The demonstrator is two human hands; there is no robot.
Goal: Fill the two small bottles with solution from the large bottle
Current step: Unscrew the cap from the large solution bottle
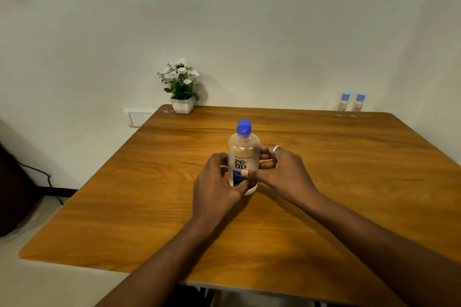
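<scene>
Both hands, left hand (219, 179) and right hand (284, 169), clasp upright large bottle (243, 157).

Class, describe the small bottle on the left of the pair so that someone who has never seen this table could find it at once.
Start at the wooden table and go to its far right corner by the wall, where two small bottles stand side by side. Take the left small bottle, the one nearer the flower pot. Unlike the large bottle at the centre, it is tiny, clear and light-blue capped.
</scene>
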